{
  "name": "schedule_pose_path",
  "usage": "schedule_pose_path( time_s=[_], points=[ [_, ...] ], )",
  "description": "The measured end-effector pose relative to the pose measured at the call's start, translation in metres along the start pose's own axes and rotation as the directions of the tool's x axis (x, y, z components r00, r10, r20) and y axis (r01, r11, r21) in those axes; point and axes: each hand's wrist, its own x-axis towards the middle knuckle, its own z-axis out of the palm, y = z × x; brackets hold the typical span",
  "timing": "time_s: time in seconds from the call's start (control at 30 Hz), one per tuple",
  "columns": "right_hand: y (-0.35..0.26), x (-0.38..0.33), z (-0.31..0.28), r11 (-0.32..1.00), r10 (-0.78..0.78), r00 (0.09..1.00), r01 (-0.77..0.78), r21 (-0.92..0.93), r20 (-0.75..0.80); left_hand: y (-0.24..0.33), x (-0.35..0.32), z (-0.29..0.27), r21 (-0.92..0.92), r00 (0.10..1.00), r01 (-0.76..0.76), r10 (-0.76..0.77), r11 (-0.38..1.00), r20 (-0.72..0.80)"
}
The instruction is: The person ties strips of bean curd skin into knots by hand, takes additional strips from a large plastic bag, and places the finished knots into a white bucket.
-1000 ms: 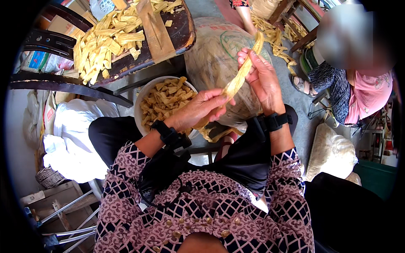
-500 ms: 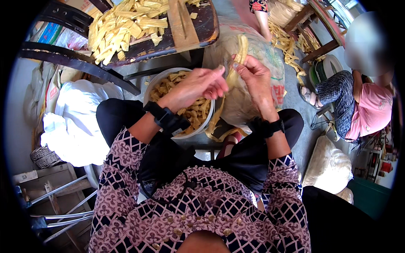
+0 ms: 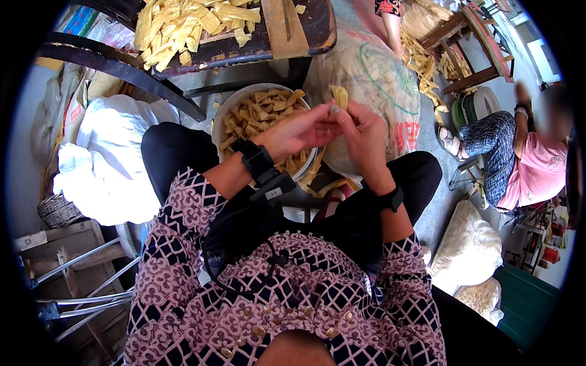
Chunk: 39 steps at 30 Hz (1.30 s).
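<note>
My right hand point(image 3: 366, 135) pinches a long yellow strip point(image 3: 340, 96), dry-looking and creased, between thumb and fingers. A short end stands up above the thumb. My left hand point(image 3: 300, 131) meets it from the left, its fingers closed at the same strip and partly hidden. Below my hands a yellow length hangs beside a white bucket point(image 3: 218, 125), down to more yellow strip near the floor. Many short, folded yellow pieces point(image 3: 259, 113) fill the bucket, which stands in front of my knees. Both wrists wear black bands.
A dark wooden stool point(image 3: 213, 63) ahead bears a heap of yellow strips point(image 3: 189, 27) and a board point(image 3: 284, 30). Behind my right hand bulges a big clear plastic sack point(image 3: 372, 73). White sacking point(image 3: 113, 161) lies at left. At right a person in pink point(image 3: 540, 168) sits low.
My hands have come together, the left moving right to the strip. The strip's upper end now stands shorter above my right hand. The view has shifted slightly; the seated person has raised an arm.
</note>
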Motion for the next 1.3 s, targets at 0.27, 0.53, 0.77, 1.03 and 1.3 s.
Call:
schedule_pose_path(
  time_s=[0.27,0.53,0.77,1.03,1.3],
  points=[
    [-0.016,-0.015,-0.008,0.993,0.100,0.995,-0.100,-0.062,0.008,-0.005,-0.015,0.019,0.372,0.996,0.012,-0.044,0.928,0.076],
    [0.000,-0.023,-0.001,0.940,0.337,0.938,-0.331,-0.080,0.080,0.002,-0.017,0.008,0.950,0.902,-0.308,0.332,0.047,0.276],
    [0.011,-0.030,-0.005,0.699,0.509,0.788,-0.613,0.368,0.346,0.006,-0.020,0.012,0.754,0.489,-0.607,0.630,-0.250,0.603],
    [0.030,-0.033,-0.010,0.589,0.367,0.687,-0.693,0.415,0.627,0.011,-0.022,-0.001,0.735,0.616,-0.653,0.437,-0.182,0.655],
    [0.010,-0.031,0.016,0.686,0.428,0.874,-0.479,0.547,0.229,0.010,-0.026,0.004,0.892,0.726,-0.451,0.590,0.024,0.352]
  ],
)
